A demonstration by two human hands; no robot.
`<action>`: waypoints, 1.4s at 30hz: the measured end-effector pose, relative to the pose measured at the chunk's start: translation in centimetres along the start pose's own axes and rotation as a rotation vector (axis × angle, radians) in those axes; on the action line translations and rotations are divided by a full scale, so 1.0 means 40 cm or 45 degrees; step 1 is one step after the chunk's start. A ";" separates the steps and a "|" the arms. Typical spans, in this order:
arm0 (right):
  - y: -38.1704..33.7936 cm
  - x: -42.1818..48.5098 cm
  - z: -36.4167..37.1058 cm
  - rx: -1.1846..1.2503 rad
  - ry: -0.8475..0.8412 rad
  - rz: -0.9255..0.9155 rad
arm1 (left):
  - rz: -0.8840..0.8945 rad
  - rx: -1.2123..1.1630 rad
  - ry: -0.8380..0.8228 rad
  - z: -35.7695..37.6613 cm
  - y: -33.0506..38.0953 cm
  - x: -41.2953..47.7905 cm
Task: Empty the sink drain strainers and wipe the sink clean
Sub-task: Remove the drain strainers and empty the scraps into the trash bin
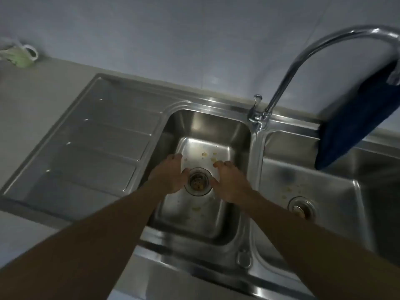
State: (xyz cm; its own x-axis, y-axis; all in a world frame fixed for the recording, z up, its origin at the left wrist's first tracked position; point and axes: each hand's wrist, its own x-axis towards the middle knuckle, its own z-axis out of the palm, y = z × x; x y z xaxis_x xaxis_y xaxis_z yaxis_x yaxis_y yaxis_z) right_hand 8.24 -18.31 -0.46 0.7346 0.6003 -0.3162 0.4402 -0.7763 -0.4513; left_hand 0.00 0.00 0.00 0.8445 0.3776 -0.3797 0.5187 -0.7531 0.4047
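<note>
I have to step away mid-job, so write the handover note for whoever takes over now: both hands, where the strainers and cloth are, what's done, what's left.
Left hand: open, empty, low in the left basin, just left of the left strainer.
Right hand: open, empty, just right of that strainer, fingertips near food scraps.
Both strainers sit in their drains. The left one holds debris, and the right strainer is untouched. More scraps lie in the right basin.
Blue cloth hangs over the faucet.
Done: nothing visible.
Left: empty both strainers, clear scraps, wipe both basins.

Two basins (207, 126) (324, 182), two strainers (197, 180) (301, 208), one tap (303, 59).
</note>
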 end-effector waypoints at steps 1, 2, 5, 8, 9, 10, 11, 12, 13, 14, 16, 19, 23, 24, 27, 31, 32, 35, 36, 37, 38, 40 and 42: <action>0.001 0.015 0.018 -0.019 -0.036 0.021 | -0.021 0.001 -0.027 0.014 -0.012 0.011; 0.004 0.031 0.036 -0.022 -0.044 0.049 | -0.037 0.003 -0.044 0.029 -0.025 0.027; 0.021 0.075 0.098 0.007 -0.085 0.141 | -0.070 -0.008 -0.116 0.085 -0.068 0.070; 0.033 0.121 0.155 0.022 -0.093 0.222 | -0.062 -0.035 -0.141 0.129 -0.084 0.114; 0.039 0.135 0.174 0.015 -0.089 0.261 | -0.061 -0.038 -0.153 0.145 -0.088 0.128; 0.042 0.147 0.191 0.005 -0.090 0.296 | -0.059 -0.044 -0.162 0.160 -0.091 0.140; 0.046 0.158 0.209 -0.007 -0.090 0.323 | -0.057 -0.054 -0.163 0.173 -0.093 0.150; 0.050 0.167 0.224 -0.018 -0.091 0.350 | -0.058 -0.064 -0.161 0.184 -0.094 0.159; 0.053 0.175 0.239 -0.030 -0.080 0.371 | -0.055 -0.067 -0.155 0.195 -0.095 0.168; 0.056 0.182 0.252 -0.033 -0.064 0.385 | -0.050 -0.068 -0.150 0.205 -0.096 0.176; 0.061 0.194 0.274 -0.018 -0.010 0.406 | -0.036 -0.059 -0.147 0.225 -0.099 0.190; 0.063 0.205 0.297 0.000 0.078 0.424 | -0.043 -0.036 -0.152 0.252 -0.101 0.201; 0.073 0.214 0.312 0.061 0.165 0.423 | -0.062 -0.047 -0.089 0.279 -0.103 0.211; 0.075 0.215 0.312 0.084 0.180 0.425 | -0.053 -0.046 -0.070 0.282 -0.102 0.212; 0.078 0.217 0.308 0.161 0.201 0.465 | -0.070 -0.088 -0.047 0.283 -0.101 0.216; 0.078 0.219 0.305 0.209 0.121 0.510 | -0.101 -0.204 -0.086 0.267 -0.097 0.210; 0.077 0.218 0.305 0.219 0.108 0.519 | -0.082 -0.231 -0.097 0.263 -0.098 0.206; 0.073 0.205 0.304 0.254 0.083 0.516 | -0.032 -0.301 -0.120 0.256 -0.099 0.197; 0.072 0.200 0.303 0.261 0.078 0.505 | -0.034 -0.321 -0.115 0.254 -0.100 0.197; 0.071 0.195 0.301 0.268 0.074 0.491 | -0.050 -0.349 -0.103 0.252 -0.101 0.197; 0.070 0.191 0.299 0.276 0.070 0.477 | -0.072 -0.389 -0.087 0.249 -0.102 0.197; 0.066 0.184 0.290 0.286 0.059 0.457 | -0.110 -0.479 -0.049 0.244 -0.104 0.196; 0.060 0.176 0.278 0.310 0.052 0.462 | -0.133 -0.544 -0.014 0.237 -0.103 0.192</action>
State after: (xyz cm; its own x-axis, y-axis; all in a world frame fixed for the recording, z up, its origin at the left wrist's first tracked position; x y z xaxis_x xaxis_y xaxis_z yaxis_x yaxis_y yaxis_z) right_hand 8.72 -13.82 -13.07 0.8411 0.2854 -0.4594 0.0190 -0.8645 -0.5023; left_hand 3.08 0.88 -12.45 0.7844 0.4324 -0.4447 0.6116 -0.4195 0.6708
